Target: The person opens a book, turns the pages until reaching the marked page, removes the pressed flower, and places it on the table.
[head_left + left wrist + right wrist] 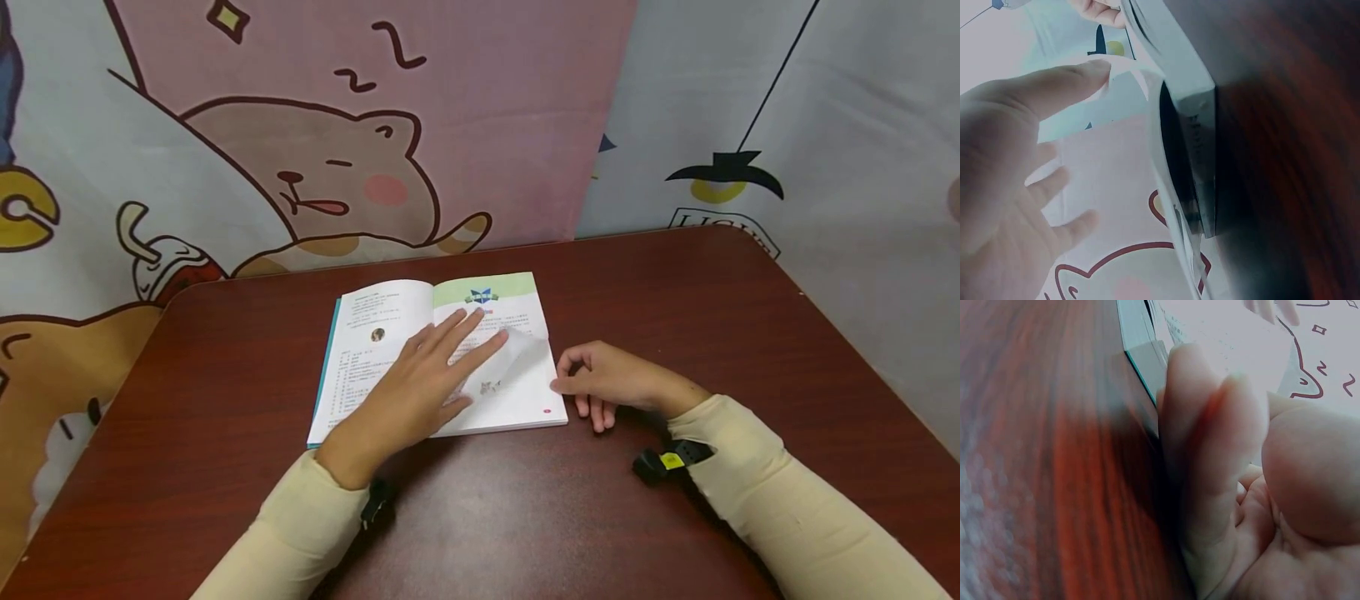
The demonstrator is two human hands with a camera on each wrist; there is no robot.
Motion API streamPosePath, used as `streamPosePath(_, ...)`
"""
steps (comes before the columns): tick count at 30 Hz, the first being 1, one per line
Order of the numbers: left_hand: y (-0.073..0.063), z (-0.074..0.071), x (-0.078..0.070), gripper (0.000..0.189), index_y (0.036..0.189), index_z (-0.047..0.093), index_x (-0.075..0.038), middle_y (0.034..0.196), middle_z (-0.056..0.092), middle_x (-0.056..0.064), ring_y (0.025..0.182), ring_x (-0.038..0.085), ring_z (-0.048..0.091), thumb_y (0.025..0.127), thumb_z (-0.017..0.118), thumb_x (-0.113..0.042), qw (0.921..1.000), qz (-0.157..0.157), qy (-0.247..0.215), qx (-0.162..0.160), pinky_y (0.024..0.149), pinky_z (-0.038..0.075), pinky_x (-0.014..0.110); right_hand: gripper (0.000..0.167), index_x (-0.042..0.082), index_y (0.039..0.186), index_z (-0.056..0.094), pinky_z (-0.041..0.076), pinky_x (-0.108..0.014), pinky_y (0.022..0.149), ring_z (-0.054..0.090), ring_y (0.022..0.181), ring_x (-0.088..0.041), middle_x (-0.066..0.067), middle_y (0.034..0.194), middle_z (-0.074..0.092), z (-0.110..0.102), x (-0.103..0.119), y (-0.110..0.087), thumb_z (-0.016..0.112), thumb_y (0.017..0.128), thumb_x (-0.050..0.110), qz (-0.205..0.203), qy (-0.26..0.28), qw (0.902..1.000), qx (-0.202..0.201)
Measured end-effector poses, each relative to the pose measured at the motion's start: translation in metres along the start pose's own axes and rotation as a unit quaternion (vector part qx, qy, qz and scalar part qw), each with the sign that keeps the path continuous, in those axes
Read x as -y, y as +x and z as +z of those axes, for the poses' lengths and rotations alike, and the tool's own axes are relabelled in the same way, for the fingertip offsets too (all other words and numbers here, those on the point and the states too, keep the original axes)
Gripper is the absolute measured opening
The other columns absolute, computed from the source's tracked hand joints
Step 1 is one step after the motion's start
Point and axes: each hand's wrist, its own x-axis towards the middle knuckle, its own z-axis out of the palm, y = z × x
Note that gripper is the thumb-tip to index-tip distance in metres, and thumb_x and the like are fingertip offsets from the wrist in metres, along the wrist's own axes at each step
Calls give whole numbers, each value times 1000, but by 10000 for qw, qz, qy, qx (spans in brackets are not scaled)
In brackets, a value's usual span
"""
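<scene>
A book (375, 358) lies open on the brown worktop (487, 517), between a person's two arms. The left hand (416, 387) has its grip spread wide over the book, near a bent-up page (521, 354). The right hand (611, 379) has bent fingers by the book's right edge, but I can't tell if its grip is pinching paper.

Cream sleeves (757, 454), black strap (693, 452) with yellow label (671, 460) on right wrist, black device (376, 502) on left, bare hands (418, 382)

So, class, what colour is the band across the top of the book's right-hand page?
The band is pale green, showing best in the head view.
</scene>
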Motion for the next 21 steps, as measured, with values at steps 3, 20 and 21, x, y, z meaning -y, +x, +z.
streamPosePath(3, 1, -1, 0, 76, 149, 48, -33, 168, 20, 8, 156, 30, 15, 83, 81, -16, 9997, 185, 125, -90, 123, 21, 53, 26, 1, 100, 56, 49, -27, 39, 61, 40, -15, -7, 61, 61, -1, -1, 1, 65, 97, 24, 65, 17, 10000, -45)
streamPosePath(20, 1, 0, 1, 30, 107, 81, -22, 158, 41, 10, 154, 33, 23, 88, 67, -2, 9988, 427, 62, 230, 125, 18, 47, 25, 1, 99, 55, 49, -27, 38, 61, 39, -15, -6, 60, 61, 0, -1, 0, 65, 97, 23, -2, 91, 10000, 15)
streamPosePath(21, 1, 0, 1, 30, 107, 80, -22, 158, 42, 10, 153, 32, 25, 88, 68, -2, 9989, 422, 19, 221, 125, 19, 46, 25, 0, 99, 55, 49, -27, 38, 61, 40, -15, -6, 60, 61, -1, -1, 0, 65, 98, 23, -17, 89, 10000, 21)
